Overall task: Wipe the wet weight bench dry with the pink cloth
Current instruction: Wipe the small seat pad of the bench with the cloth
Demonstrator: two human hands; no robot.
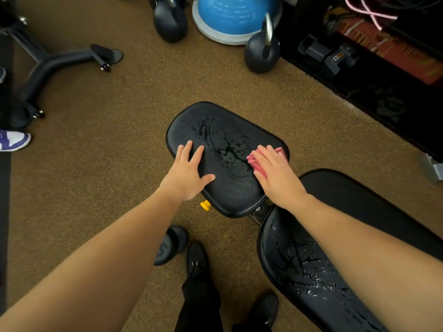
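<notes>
Pink cloth [260, 161] is lying under the flat, open right hand [275, 171] on the wet bench surface [230, 149], while the open left hand [188, 173] is pressing beside it.

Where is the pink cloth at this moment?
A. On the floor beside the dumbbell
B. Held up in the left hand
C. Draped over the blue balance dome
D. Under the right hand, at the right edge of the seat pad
D: the pink cloth lies under the flat right hand on the seat pad; the left hand rests bare on the pad.

Speckled tan gym floor [119, 130], kettlebells [261, 53], blue balance dome [230, 15], dark rack [374, 58]
</notes>
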